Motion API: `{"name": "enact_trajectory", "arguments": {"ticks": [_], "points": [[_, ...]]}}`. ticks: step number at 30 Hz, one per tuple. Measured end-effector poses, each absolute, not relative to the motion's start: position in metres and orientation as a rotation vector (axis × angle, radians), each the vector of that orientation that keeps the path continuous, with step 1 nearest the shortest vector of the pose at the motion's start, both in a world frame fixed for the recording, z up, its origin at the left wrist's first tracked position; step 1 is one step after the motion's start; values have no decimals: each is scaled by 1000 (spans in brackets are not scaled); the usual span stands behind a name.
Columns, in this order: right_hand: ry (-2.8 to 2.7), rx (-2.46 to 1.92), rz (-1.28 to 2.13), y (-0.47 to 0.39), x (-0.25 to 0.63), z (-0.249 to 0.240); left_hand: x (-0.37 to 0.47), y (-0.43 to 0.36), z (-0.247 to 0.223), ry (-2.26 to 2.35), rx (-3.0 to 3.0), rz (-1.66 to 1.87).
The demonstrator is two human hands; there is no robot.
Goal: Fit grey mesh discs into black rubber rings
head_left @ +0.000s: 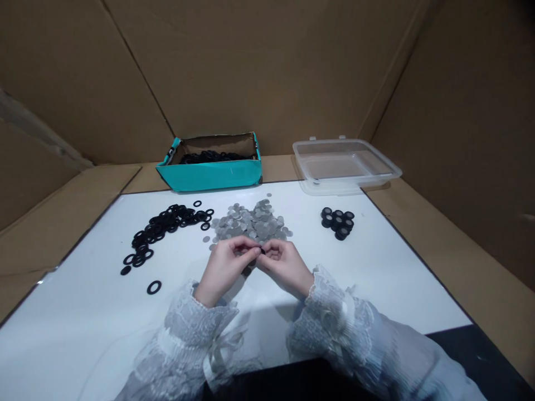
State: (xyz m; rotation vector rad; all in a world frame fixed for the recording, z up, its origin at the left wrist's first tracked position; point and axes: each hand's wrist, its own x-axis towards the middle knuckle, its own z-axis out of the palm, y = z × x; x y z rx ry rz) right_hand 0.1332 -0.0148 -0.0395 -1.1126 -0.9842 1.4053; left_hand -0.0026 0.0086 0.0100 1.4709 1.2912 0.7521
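My left hand [230, 265] and my right hand [286, 265] meet at the middle of the white board, fingertips pinched together. Between them is a small black ring [262, 251], mostly covered by the fingers. Just beyond my hands lies a loose heap of thin grey discs [253, 221]. To the left spreads a curved pile of black rings [167, 220], with a single black ring [154, 287] lying apart nearer me. Off to the right stand short stacks of black rings with grey centres [338, 221]. A dark piece [247, 271] shows under my left fingers, too hidden to name.
A turquoise box [213, 176] holding more black rings stands at the back left. At the back right is a transparent plastic container [346, 161]. Brown cardboard walls [259, 67] enclose the white board [376, 289] at the back and sides.
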Motion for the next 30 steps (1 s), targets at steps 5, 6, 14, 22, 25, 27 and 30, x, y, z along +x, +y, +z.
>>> {"name": "enact_trajectory", "arguments": {"ticks": [5,6,14,22,25,27,30], "points": [[-903,-1135,1472,-12,136,-35,-1,5,8,1291,1439,810],[-890,-1139,1471,-12,137,-34,-1,5,7,1288,1435,824],[-781,-1069,1408,-15,132,-39,3,2,2,1243,1406,877],[-1047,-1054,1417,-14,141,-38,0,0,8,1231,1462,807],[-1149,-1066,1357,-13,145,-36,-1,1,9,1251,1385,800],[-1171,-1059,1316,-13,145,-35,-1,1,9,1250,1337,811],[-1142,-1079,1262,-14,143,-35,1,0,7,1248,1330,855]]}}
